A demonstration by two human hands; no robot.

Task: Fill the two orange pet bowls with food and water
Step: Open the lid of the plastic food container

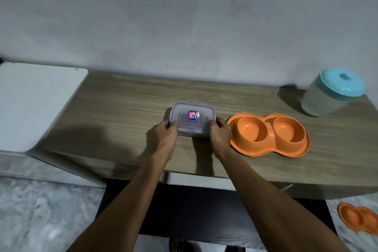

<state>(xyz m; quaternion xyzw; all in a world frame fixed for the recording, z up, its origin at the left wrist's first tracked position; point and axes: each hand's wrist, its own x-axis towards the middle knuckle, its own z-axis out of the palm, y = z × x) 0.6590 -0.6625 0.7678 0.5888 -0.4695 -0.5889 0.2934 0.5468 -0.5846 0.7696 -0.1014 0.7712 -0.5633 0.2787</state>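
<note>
Fingers (171, 124) of the left hand (164, 135) and right hand (219, 132) grasp the box (193, 118) at mid-frame on the worktop (122, 108). The bowls (268, 135) lie just right of it.

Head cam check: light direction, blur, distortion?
Head view: shadows of the left hand and teal-lidded jar fall leftward on the wooden table, so light comes from the right; the jar leans and blurs at the frame edge, wide-angle distortion; the clear container looks sharp.

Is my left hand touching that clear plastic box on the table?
Touching. The head view shows the left hand gripping the clear plastic box at its left end.
</note>
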